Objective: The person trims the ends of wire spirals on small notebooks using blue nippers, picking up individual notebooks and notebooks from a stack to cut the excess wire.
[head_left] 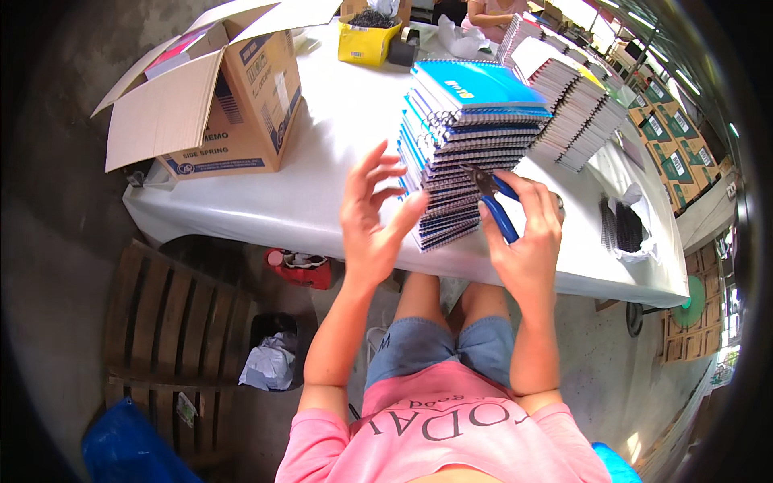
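Observation:
A tall stack of spiral-bound notebooks [475, 121] with blue covers stands near the table's front edge, its coiled bindings toward me. My right hand [531, 221] grips a pair of blue-handled cutting pliers [498, 205]. Their dark jaws point at the bindings on the front of the stack; whether they touch a coil I cannot tell. To the left of the stack, my left hand [374, 217] is raised with fingers spread, holding nothing.
An open cardboard box [258, 105] sits on the white-covered table [322, 185] at left. A yellow container [366, 42] of dark coils stands at the back. More notebook stacks [576, 105] rise behind right, near a bag of black coils [628, 225]. Another person [491, 14] is at the far side.

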The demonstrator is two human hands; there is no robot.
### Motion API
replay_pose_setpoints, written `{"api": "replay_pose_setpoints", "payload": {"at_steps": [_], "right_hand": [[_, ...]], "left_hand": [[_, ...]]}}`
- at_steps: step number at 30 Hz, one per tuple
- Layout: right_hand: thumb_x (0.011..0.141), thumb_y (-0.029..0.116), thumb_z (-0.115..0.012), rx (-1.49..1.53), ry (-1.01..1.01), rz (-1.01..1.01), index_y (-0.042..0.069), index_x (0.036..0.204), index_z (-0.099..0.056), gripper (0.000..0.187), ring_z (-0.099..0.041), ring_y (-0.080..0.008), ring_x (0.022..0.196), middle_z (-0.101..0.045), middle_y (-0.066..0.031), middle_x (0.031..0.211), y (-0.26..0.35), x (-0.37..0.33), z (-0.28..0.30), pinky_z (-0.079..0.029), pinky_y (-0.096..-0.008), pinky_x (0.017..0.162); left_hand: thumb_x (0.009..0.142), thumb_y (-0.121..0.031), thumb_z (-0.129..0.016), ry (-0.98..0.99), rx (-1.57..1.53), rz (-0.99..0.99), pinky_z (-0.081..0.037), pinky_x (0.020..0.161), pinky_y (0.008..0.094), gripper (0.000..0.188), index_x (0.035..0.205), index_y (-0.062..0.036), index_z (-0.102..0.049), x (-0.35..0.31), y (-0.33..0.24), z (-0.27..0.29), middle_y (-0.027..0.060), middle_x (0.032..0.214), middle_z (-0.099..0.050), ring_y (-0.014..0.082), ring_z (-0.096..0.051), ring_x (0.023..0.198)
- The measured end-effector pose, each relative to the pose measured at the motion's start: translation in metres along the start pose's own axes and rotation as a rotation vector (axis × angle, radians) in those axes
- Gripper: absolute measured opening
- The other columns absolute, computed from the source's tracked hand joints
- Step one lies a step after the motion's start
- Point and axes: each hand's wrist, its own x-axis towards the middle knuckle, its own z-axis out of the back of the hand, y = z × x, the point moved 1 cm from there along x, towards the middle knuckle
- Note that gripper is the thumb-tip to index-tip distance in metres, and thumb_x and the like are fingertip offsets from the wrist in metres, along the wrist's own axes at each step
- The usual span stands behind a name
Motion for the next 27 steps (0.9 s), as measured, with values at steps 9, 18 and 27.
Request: {"api": "replay_pose_setpoints", "payload": {"at_steps": [9, 18, 27], "right_hand": [[0.068, 0.016, -0.072, -0.046, -0.012, -0.017, 0.015, 0.112, -0.059, 0.046, -0.055, -0.0264, 0.095, -0.057, -0.0069, 0.099, 0.002, 0.011, -0.007, -0.039, -0.0398, 0.085], [0.070, 0.013, -0.071, 0.021, 0.060, -0.026, 0.012, 0.108, -0.061, 0.040, -0.061, -0.0282, 0.079, -0.061, -0.0087, 0.090, 0.005, 0.018, -0.013, -0.047, -0.0405, 0.069], [0.075, 0.013, -0.070, 0.151, 0.080, -0.073, 0.006, 0.108, -0.060, 0.035, -0.062, -0.0297, 0.081, -0.064, -0.0123, 0.090, -0.004, 0.019, -0.003, -0.047, -0.0385, 0.073]], "left_hand": [[0.089, -0.009, -0.062, -0.049, -0.178, -0.008, -0.047, 0.071, 0.0198, 0.026, 0.111, 0.0050, -0.058, 0.034, -0.003, -0.034, 0.0061, 0.094, -0.064, 0.0080, -0.058, 0.082], [0.088, -0.011, -0.064, -0.024, -0.109, -0.051, -0.049, 0.078, 0.0231, 0.027, 0.109, 0.0055, -0.059, 0.034, 0.000, -0.027, 0.0090, 0.092, -0.066, 0.0106, -0.061, 0.083], [0.089, -0.011, -0.063, -0.060, -0.023, -0.102, -0.049, 0.076, 0.0231, 0.027, 0.109, 0.0063, -0.059, 0.034, 0.002, -0.027, 0.0083, 0.094, -0.065, 0.0102, -0.060, 0.083]]}}
